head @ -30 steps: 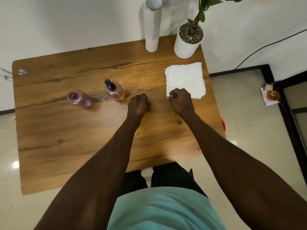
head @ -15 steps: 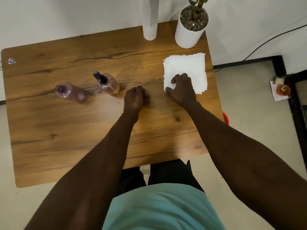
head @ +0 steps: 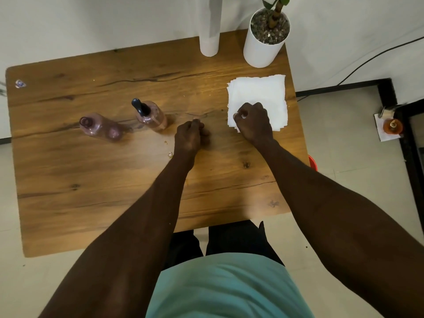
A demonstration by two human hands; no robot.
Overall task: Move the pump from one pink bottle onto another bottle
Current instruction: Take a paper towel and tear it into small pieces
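Note:
Two pink bottles stand on the wooden table (head: 91, 184). The right pink bottle (head: 152, 117) carries a black pump (head: 138, 106). The left pink bottle (head: 101, 127) has an open neck and no pump. My left hand (head: 189, 136) rests on the table just right of the pumped bottle, fingers curled shut with nothing seen in them. My right hand (head: 253, 122) lies fisted on the near left corner of a stack of white napkins (head: 261, 92), pinching at a napkin's edge.
A white potted plant (head: 263, 42) and a white cylinder (head: 210, 40) stand at the table's far edge. Small crumbs (head: 169, 154) lie near my left wrist. A small orange object (head: 392, 126) sits on the floor at right.
My right hand moved from the bare table onto the napkin stack, then closed into a fist on its corner. My left hand stayed put. The bottles have not moved.

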